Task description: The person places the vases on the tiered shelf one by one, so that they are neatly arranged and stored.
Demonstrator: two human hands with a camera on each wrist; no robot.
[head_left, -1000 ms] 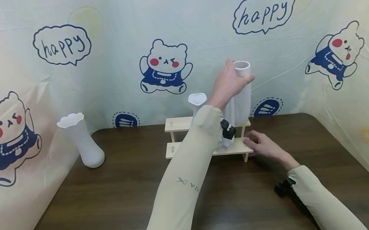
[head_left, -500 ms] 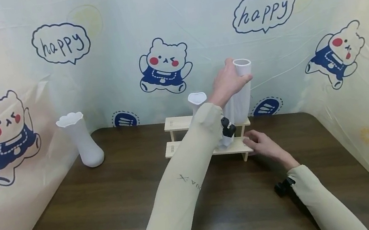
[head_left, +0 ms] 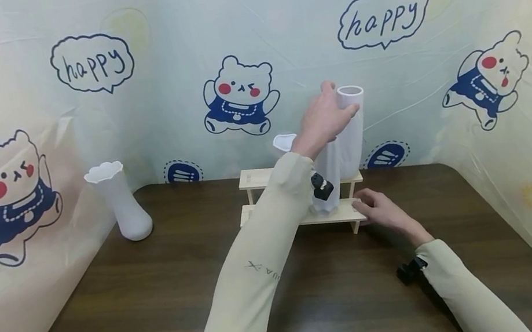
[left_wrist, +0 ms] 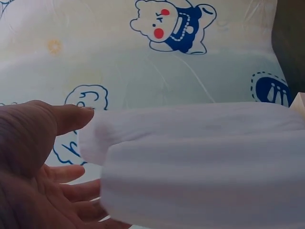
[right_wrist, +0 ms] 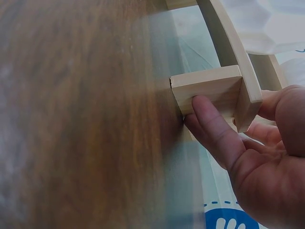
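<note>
Near the rim of a tall white vase (head_left: 353, 128), my left hand (head_left: 322, 118) has its thumb and fingers spread; in the left wrist view, the fingers (left_wrist: 78, 191) look loose about the tops of two vases. That tall vase stands on the upper tier of a small two-step wooden stand (head_left: 340, 213). Another white vase (left_wrist: 200, 183) stands in front on the lower tier, partly covered by my wrist. My right hand (head_left: 384, 209) grips the stand's right end, thumb on the lower board and fingers (right_wrist: 209, 119) against the leg.
A third white vase (head_left: 285, 142) with a flared rim is at the stand's upper left, mostly hidden by my left arm. On the brown table (head_left: 110, 309), far left, stands a wavy-rimmed white vase (head_left: 124, 204). A printed curtain (head_left: 168, 88) encloses the table.
My left hand has eased off the tall vase's rim and shifted slightly left, uncovering more of that vase and the one in front. My right hand has stayed on the stand.
</note>
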